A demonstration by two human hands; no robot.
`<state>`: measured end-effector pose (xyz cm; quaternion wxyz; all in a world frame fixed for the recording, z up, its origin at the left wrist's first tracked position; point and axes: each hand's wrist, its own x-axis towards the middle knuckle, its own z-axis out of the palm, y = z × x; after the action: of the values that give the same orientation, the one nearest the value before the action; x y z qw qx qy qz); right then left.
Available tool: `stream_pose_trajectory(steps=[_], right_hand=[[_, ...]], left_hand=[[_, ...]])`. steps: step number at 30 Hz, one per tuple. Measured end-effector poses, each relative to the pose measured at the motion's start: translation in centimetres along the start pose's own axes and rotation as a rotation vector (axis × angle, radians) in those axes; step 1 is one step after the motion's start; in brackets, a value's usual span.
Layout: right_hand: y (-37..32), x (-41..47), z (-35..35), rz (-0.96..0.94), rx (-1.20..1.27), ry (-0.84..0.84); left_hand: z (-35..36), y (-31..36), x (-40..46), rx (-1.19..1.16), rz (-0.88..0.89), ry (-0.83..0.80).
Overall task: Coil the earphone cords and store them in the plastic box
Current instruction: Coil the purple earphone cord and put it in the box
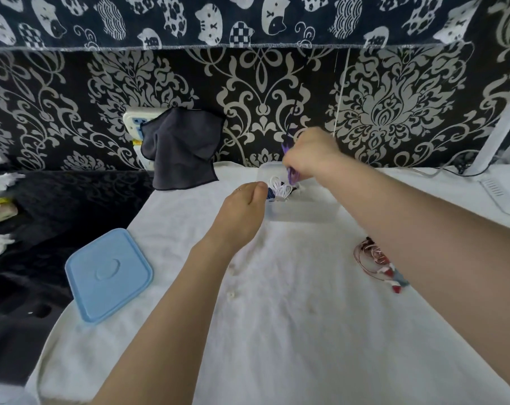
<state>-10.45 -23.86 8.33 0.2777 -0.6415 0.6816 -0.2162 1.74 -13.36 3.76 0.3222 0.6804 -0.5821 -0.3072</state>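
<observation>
A clear plastic box stands on the white cloth at mid-table. Inside it lie coiled white and dark blue earphone cords. My right hand hovers over the box's far side and grips a coiled purple earphone cord, which hangs down into the box. My left hand rests at the box's left edge, its fingertips touching the cords inside. A pink earphone cord with red-and-white earbuds lies loose on the cloth to the right, partly hidden by my right forearm.
The box's light blue lid lies flat at the left edge of the white cloth. A dark grey rag hangs over a power strip at the back. A white device sits at the far right.
</observation>
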Motion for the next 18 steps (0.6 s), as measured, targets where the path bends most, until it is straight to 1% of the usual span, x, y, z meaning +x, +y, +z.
stream_pose_trajectory(steps=[1,2,4,6,11,15,18], right_hand=[[0.5,0.3,1.2,0.020,-0.066,-0.027],[1.1,0.6,2.3,0.049,-0.069,-0.074],[1.8,0.9,3.8,0.099,-0.011,-0.190],[1.9,0.7,4.3,0.076,-0.086,-0.253],[1.6,1.1,4.9,0.040,-0.242,-0.183],[1.5,1.4,5.6,0.038,-0.184,-0.134],[1.3,1.4,5.9,0.101,-0.101,-0.169]], left_hand=[[0.1,-0.1,0.1,-0.008,-0.010,-0.001],[0.1,-0.1,0.2,-0.010,-0.018,-0.003],[0.2,0.0,0.2,-0.011,-0.030,-0.003],[0.2,0.2,0.2,-0.022,-0.032,-0.005],[0.4,0.1,0.4,-0.045,-0.034,0.022],[0.4,0.2,0.2,-0.058,-0.049,0.046],[0.5,0.4,0.2,-0.065,-0.053,0.048]])
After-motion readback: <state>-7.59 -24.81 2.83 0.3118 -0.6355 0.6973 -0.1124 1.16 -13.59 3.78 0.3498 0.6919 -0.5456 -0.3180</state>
